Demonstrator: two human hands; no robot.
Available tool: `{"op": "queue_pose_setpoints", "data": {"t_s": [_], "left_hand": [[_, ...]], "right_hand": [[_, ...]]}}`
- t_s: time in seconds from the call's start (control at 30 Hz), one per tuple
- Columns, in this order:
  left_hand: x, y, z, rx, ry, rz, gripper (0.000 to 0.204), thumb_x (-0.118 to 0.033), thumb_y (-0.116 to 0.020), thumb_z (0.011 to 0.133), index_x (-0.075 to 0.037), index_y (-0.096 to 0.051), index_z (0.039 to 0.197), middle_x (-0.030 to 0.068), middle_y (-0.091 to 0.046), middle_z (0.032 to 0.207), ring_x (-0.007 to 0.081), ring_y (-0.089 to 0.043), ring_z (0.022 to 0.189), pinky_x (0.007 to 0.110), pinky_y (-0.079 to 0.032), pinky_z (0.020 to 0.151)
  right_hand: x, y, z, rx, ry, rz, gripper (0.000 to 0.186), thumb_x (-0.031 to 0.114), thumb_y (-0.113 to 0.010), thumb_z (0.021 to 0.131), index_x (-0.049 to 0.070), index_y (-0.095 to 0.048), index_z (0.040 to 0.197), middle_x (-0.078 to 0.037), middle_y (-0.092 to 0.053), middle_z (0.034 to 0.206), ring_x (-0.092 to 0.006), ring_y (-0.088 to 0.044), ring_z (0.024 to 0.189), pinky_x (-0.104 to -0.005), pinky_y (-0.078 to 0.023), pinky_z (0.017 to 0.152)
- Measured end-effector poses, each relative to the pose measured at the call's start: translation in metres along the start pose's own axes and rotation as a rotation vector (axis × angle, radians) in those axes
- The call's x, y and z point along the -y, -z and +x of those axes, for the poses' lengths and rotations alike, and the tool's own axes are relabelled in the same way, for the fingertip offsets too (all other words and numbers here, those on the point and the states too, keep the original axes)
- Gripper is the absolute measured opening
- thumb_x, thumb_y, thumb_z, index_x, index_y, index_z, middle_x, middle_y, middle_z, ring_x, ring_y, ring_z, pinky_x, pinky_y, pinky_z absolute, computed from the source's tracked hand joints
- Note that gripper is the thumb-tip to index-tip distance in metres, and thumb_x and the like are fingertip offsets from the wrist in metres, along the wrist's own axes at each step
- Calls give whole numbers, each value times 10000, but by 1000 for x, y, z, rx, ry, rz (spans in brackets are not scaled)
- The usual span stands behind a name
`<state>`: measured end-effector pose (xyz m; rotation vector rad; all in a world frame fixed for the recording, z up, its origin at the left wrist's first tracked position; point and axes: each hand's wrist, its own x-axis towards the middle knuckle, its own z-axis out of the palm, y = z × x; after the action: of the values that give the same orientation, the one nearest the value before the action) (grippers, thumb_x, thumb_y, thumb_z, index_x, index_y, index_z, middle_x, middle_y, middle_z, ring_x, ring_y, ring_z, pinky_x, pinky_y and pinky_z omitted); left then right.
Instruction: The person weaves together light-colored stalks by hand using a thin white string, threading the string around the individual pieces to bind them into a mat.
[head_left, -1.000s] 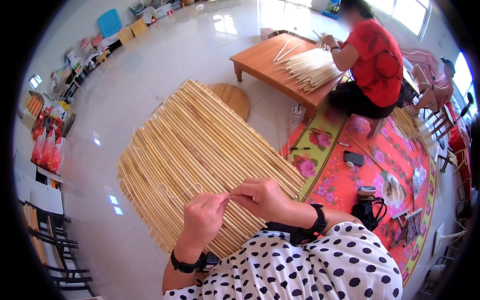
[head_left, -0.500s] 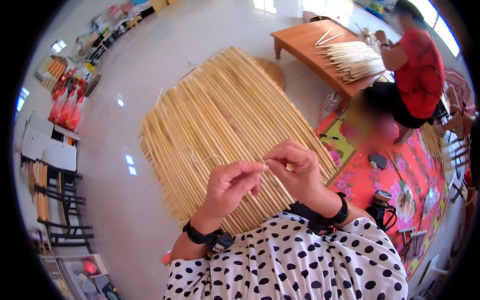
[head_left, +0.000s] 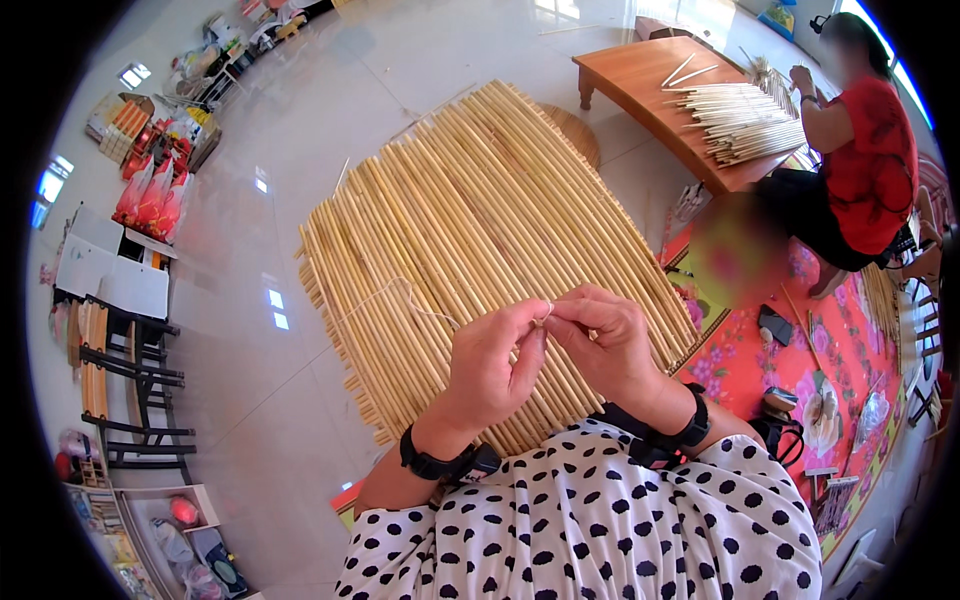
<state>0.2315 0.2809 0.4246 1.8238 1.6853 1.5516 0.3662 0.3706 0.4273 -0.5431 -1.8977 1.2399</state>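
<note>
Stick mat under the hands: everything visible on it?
The stick mat is a broad panel of slim, round, straw-coloured, reed-like rods packed side by side, slanting upper left to lower right, with uneven, stepped ends. Its near end lies at the polka-dot garment. White string trails over its left part; left hand and right hand pinch string above it. Hand contact with it is unclear.

Thread [head_left: 402, 281] on stick mat [head_left: 500, 220], sticks [head_left: 745, 125] on table [head_left: 640, 80] behind right, probably phone [head_left: 773, 324] on rug [head_left: 735, 345]
</note>
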Motion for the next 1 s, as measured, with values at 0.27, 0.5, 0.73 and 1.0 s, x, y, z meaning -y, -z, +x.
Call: {"op": "queue_pose_setpoints", "data": {"t_s": [0.27, 0.5, 0.73, 1.0], "left_hand": [[-1, 11, 0, 55, 60, -58, 278, 52, -597, 824, -2, -546, 1092, 92, -637, 703, 183, -643, 606, 272, -488, 560], [-1, 10, -4, 87, 115, -151, 272, 24, -564, 867, -5, -519, 1134, 81, -647, 709, 154, -639, 602, 256, -484, 570], [-11, 26, -4, 199, 437, -526, 194, -6, -486, 911, 8, -505, 1104, 54, -580, 698, 119, -570, 600, 228, -462, 559], [-10, 29, -5, 256, 531, -688, 181, -14, -482, 912, 9, -522, 1088, 42, -596, 703, 79, -548, 594, 216, -444, 557]], "right_hand": [[-5, -4, -2, 19, 30, 44, 116, -2, -681, 816, -3, -709, 928, -97, -663, 802, -162, -636, 670, -264, -479, 567], [-5, -3, -4, 83, -120, 160, 134, 20, -683, 818, -13, -698, 947, -81, -650, 838, -106, -607, 659, -242, -450, 551], [-10, -1, -3, -31, -69, 314, 464, -24, -588, 830, 1, -506, 1286, -135, -552, 1199, -92, -615, 712, -235, -489, 629], [-3, 2, 6, 185, 161, 188, 283, -25, -625, 841, 4, -626, 1123, -132, -642, 1030, -162, -665, 773, -253, -526, 680]]}}
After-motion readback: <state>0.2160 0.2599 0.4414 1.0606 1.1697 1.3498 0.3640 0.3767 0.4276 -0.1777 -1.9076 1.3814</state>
